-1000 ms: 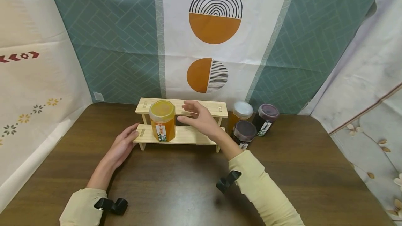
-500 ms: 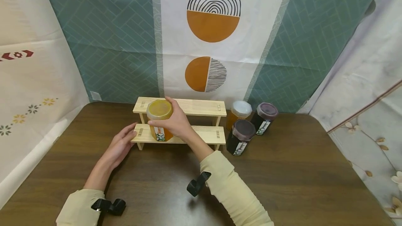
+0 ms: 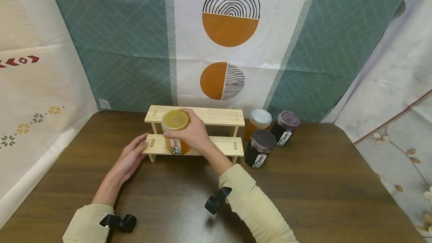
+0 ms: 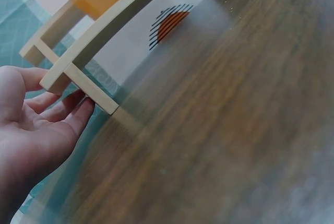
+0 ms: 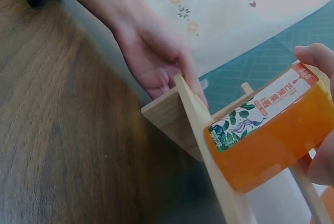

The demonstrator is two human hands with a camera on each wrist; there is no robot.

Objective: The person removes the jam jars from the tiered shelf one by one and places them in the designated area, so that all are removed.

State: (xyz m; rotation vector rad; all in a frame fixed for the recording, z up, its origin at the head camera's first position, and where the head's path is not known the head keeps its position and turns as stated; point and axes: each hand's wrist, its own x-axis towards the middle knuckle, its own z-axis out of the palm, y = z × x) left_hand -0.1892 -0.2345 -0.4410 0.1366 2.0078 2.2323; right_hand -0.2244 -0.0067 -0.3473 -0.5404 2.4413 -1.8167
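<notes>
A two-tier light wooden stand [image 3: 221, 144] stands on the brown table. On its lower tier, toward the left end, is an orange jar [image 3: 176, 120] with a yellowish translucent lid and a printed label, upright. My right hand [image 3: 195, 133] grips this jar from the right, thumb in front and fingers behind. In the right wrist view the jar's base [image 5: 242, 174] is right at the tier's board. My left hand [image 3: 132, 156] holds the lower tier's left end, its thumb near the board end [image 4: 55, 80] and the other fingers by the leg.
Right of the stand are a dark jar [image 3: 260, 148] in front, another dark jar [image 3: 287, 126] behind it, and an orange jar with a whitish lid [image 3: 259, 120]. A patterned cloth [image 3: 135, 48] hangs behind the table. Black wrist mounts [image 3: 217, 200] are on both sleeves.
My right hand has moved left from beside the orange jar and now grips it. The jar has shifted slightly rightward and forward on the tier. My left hand stays at the stand.
</notes>
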